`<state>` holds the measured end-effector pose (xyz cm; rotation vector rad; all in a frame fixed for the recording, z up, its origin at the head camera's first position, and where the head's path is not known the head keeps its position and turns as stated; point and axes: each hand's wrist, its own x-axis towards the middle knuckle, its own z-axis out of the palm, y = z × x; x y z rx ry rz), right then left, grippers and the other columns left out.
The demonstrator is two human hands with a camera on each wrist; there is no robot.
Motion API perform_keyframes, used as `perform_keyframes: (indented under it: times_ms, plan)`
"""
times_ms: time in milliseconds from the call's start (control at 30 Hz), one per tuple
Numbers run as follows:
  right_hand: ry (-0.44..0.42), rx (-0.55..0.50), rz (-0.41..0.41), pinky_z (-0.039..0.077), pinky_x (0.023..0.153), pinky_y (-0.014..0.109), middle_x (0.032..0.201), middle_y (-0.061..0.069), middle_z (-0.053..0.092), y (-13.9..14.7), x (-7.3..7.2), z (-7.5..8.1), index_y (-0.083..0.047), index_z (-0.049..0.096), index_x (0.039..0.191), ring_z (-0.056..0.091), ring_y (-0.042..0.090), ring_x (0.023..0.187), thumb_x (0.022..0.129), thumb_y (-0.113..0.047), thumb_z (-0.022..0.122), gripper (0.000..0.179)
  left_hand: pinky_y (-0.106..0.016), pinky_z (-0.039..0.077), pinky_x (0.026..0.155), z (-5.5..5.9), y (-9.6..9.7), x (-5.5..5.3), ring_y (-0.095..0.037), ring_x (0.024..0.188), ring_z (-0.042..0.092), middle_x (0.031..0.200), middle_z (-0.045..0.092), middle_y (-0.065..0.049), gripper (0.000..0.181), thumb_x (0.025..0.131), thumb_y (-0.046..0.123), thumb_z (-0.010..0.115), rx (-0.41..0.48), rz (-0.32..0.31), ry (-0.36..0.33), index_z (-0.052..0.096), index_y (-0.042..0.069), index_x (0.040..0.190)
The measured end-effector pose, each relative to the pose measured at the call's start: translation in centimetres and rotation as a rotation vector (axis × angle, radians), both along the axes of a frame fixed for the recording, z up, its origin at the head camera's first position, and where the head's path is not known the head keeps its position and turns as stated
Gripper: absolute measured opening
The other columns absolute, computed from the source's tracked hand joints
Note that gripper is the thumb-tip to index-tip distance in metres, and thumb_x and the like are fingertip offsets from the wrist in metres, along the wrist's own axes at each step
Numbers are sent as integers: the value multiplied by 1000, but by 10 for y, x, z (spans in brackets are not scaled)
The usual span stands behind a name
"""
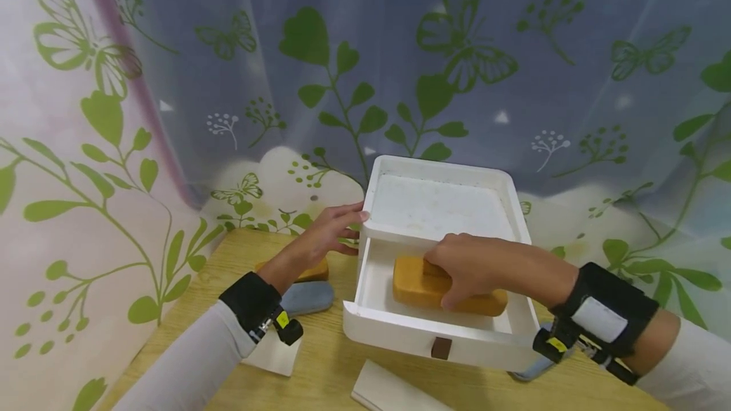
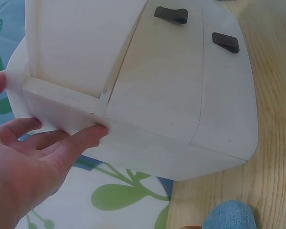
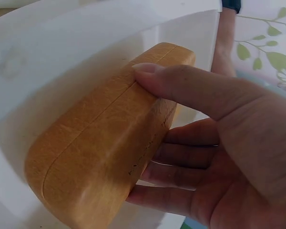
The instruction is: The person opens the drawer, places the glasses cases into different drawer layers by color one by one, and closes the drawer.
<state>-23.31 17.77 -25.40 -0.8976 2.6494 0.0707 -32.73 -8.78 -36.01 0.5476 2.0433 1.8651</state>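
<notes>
A white drawer unit (image 1: 440, 205) stands on the table with its upper drawer (image 1: 394, 328) pulled out. Inside that drawer is an orange-brown glasses case (image 1: 408, 281), long and rounded, with a seam along its side. My right hand (image 1: 474, 265) grips the case from above, thumb on one side and fingers on the other, as the right wrist view shows up close. At the unit's left side, my left hand (image 1: 325, 233) rests its fairly straight fingers against the wall and top rim. In the left wrist view, two dark pull tabs (image 2: 171, 15) show on the drawer fronts.
Left of the unit lie a blue case (image 1: 311, 298) and another orange-brown case (image 1: 316, 269), partly behind my left wrist. White flat pieces (image 1: 394, 389) lie in front. A blue-grey object (image 1: 533, 370) sits at the right front corner. A patterned curtain (image 1: 365, 81) hangs behind.
</notes>
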Motion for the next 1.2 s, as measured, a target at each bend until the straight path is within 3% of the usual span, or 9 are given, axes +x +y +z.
perform_keyframes:
  times_ms: [433,1200]
  plan:
    - [19,6,-52,42,65,29,76,-3,54,-4,-1,-28,-13,66,99,51,13,71,79,-23,88,31,-54,60,96,-3,2,1,-47,133,60,159,49,-16,62,105,39,55,6,5,-6,39,18,161]
    - [40,70,-56,45,71,32,84,-1,58,-9,-7,-29,-7,66,113,54,17,77,83,-22,88,40,-53,60,97,-1,1,1,-42,133,61,159,49,-13,63,104,43,57,-11,26,-20,40,23,161]
